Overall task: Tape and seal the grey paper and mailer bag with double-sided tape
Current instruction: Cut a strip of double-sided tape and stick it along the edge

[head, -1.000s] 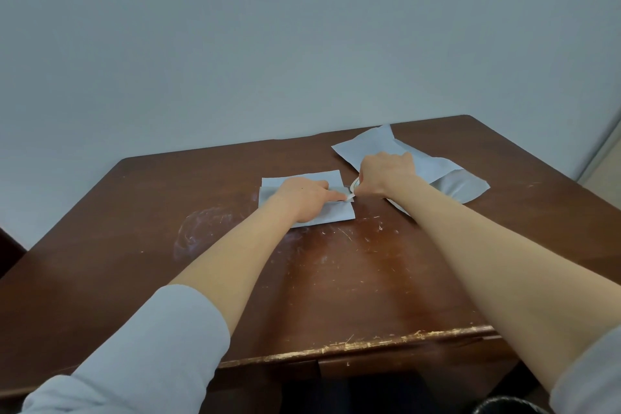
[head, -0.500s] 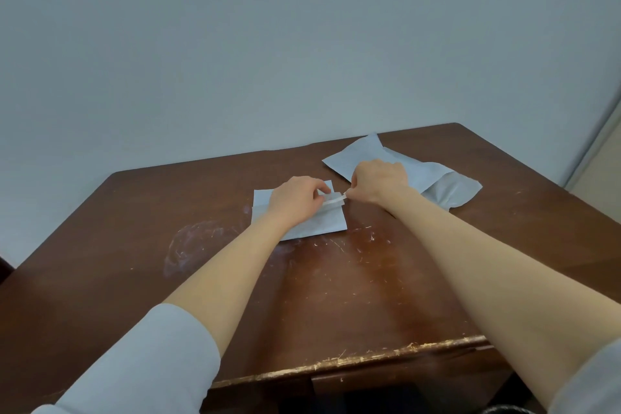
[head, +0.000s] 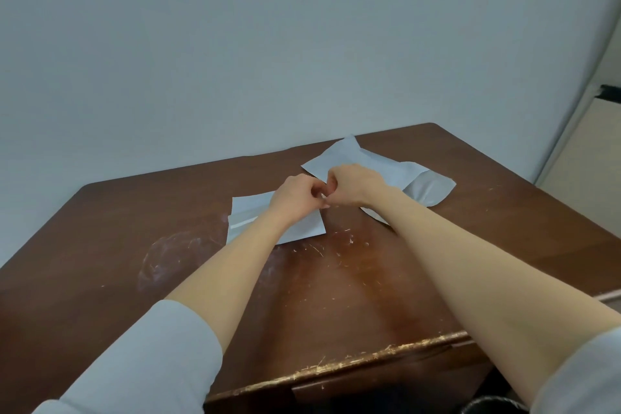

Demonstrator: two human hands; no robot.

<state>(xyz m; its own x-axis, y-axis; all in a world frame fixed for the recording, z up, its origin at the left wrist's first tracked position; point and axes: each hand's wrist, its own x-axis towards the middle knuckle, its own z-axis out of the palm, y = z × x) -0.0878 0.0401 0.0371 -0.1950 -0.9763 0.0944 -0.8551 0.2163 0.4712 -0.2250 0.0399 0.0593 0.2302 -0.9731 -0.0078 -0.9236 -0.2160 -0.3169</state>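
The grey paper (head: 304, 231) lies flat on the brown table (head: 336, 296), with a pale strip of tape (head: 242, 222) running along its left part. My left hand (head: 295, 199) and my right hand (head: 354, 187) meet just above the paper's right edge. Their fingertips pinch a small whitish bit of tape (head: 324, 204) between them. Both hands are curled, and the fingers hide most of what they hold. The mailer bag (head: 429, 190), silvery and creased, lies behind my right hand, with a light grey sheet (head: 349, 155) resting partly over it.
A whitish smear (head: 168, 255) marks the table left of my left forearm. Scratches dot the wood in front of the paper. The front edge (head: 336, 368) is chipped. A dark round object (head: 494, 407) sits below the table at the bottom right. A plain wall stands close behind.
My left hand has lifted off the paper and curled its fingers. Both hands have drawn together over the paper's right edge. The view has tilted slightly.
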